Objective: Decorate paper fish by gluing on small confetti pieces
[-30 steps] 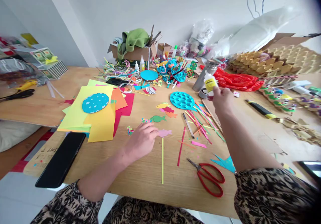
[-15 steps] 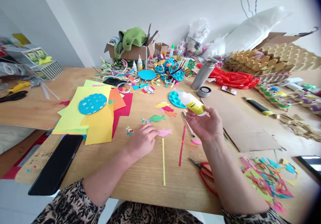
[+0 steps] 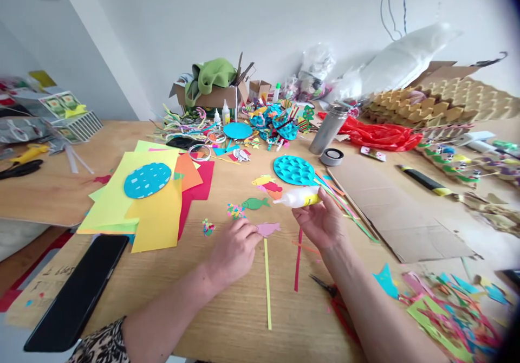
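Observation:
My right hand (image 3: 323, 222) grips a white glue bottle (image 3: 299, 196) with a yellow label. The bottle lies nearly level, its nozzle pointing left above the table. My left hand (image 3: 233, 246) has its fingertips pressed together at the head end of a pink paper fish (image 3: 268, 229). Below that fish runs a yellow-green paper strip (image 3: 267, 287). A green paper fish (image 3: 255, 203) and a small heap of coloured paper dots (image 3: 235, 210) are just beyond my left hand. Yellow, red and orange paper fish (image 3: 264, 180) overlap near the bottle's tip.
Red-handled scissors (image 3: 339, 303) sit partly under my right forearm. A blue scaled disc (image 3: 293, 169), a steel flask (image 3: 328, 130) and a cardboard sheet (image 3: 382, 206) are farther off. Coloured paper sheets (image 3: 158, 227) and a black phone (image 3: 79, 292) lie left; paper scraps (image 3: 442, 309) lie right.
The glue bottle has come down and left, tipping from nozzle-up to nearly level. My left hand stays at the pink fish. The whole view has shifted slightly.

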`<state>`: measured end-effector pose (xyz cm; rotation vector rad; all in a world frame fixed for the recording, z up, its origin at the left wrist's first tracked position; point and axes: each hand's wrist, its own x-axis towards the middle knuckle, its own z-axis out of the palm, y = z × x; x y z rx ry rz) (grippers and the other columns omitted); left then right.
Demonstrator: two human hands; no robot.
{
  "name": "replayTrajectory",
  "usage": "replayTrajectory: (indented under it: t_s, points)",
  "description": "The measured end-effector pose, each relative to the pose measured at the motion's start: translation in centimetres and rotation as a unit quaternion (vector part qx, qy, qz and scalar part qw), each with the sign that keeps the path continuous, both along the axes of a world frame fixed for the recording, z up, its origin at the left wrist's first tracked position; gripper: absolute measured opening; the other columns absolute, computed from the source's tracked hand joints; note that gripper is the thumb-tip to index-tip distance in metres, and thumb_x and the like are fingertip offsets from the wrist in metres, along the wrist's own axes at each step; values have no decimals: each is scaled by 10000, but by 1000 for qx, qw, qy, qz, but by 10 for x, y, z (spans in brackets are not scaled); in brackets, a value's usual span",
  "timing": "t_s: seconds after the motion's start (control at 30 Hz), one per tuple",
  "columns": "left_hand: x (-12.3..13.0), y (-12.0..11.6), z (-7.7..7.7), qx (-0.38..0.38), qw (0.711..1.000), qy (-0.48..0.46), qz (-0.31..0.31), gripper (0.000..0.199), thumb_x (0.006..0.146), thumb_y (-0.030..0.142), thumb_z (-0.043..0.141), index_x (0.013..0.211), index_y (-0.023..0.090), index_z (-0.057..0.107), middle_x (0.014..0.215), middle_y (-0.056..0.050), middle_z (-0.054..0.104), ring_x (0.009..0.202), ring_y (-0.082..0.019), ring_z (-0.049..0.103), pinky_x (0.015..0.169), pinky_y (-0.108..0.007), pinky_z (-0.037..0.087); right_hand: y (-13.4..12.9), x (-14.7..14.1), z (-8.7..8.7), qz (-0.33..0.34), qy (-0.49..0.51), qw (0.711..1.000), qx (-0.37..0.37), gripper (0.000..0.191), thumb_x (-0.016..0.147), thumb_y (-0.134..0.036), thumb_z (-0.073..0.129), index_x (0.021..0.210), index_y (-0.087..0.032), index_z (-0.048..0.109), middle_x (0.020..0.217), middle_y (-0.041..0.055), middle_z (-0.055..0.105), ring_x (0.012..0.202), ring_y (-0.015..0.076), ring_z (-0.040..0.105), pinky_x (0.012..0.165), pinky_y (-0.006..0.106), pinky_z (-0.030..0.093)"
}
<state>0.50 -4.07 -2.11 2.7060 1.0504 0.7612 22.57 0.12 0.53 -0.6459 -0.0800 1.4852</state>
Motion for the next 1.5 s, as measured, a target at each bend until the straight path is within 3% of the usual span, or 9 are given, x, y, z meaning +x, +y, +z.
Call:
replayTrajectory:
  t_s: [0.27, 0.63, 0.87, 1.03, 1.13, 1.2, 1.37, 1.43, 1.5]
  points:
    - [-1, 1, -3, -31, 999, -4, 5, 377, 771, -36, 479, 1033, 137, 686, 1007, -74, 671, 1007, -231, 547, 916, -410, 526, 1, 1, -8, 37, 17, 999, -2, 159, 808, -327, 674, 842, -203, 581, 661, -13, 627, 469, 99, 507, 379, 200, 419]
    - [-1, 1, -1, -16, 1000, -13, 11, 412, 729, -58, 483, 1027, 141, 687, 1003, -67, 680, 997, -232, 560, 916, -415, 532, -1, -3, -8, 53, 32, 998, 3, 173, 826, -313, 688, 863, -206, 558, 709, -4, 623, 479, 81, 485, 380, 170, 417]
    - [-1, 1, 1, -8, 1000, -23, 0, 464, 686, -86, 479, 1034, 141, 686, 997, -69, 686, 1003, -229, 567, 926, -414, 530, -2, -5, -2, 90, 64, 994, -11, 227, 870, -376, 624, 800, -187, 521, 615, -13, 574, 433, 62, 427, 328, 135, 351]
    - [2, 3, 1, -25, 994, -109, -8, 390, 739, -54, 486, 982, 159, 705, 931, -67, 704, 939, -216, 603, 876, -399, 531, -2, -7, -2, 64, -1, 998, 1, 185, 786, -310, 698, 815, -204, 549, 660, -9, 637, 473, 97, 522, 335, 163, 371]
    - [3, 5, 2, -92, 971, -221, 16, 195, 827, 77, 563, 890, 170, 723, 845, -58, 718, 826, -186, 642, 784, -341, 534, -3, -9, -4, 60, -36, 997, 17, 197, 715, -260, 737, 837, -212, 590, 723, -5, 685, 555, 130, 613, 383, 190, 452]
    - [3, 6, 5, -176, 937, -297, 49, 103, 836, 177, 625, 845, 171, 728, 814, -53, 728, 781, -173, 661, 757, -315, 531, -5, -10, -5, 64, -58, 996, 34, 219, 679, -238, 752, 849, -216, 616, 771, 1, 711, 649, 159, 667, 459, 224, 526]
    - [1, 11, 9, -347, 819, -447, 98, 198, 782, 333, 712, 853, 149, 727, 824, -61, 737, 775, -171, 680, 738, -290, 542, -8, -12, -7, 110, -106, 984, 91, 229, 663, -213, 731, 879, -197, 660, 866, 45, 742, 760, 189, 700, 538, 263, 573]
    - [0, 12, 9, -366, 795, -472, 104, 238, 761, 351, 732, 871, 141, 729, 837, -64, 738, 791, -172, 681, 760, -299, 545, -9, -12, -7, 114, -119, 982, 90, 248, 648, -207, 727, 889, -188, 669, 879, 58, 745, 780, 199, 703, 569, 280, 582]
    - [0, 12, 7, -364, 791, -480, 106, 253, 752, 358, 742, 876, 138, 733, 834, -64, 737, 789, -173, 680, 762, -306, 549, -10, -13, -7, 112, -130, 982, 85, 272, 630, -212, 734, 895, -188, 676, 879, 65, 747, 805, 214, 704, 601, 306, 589]
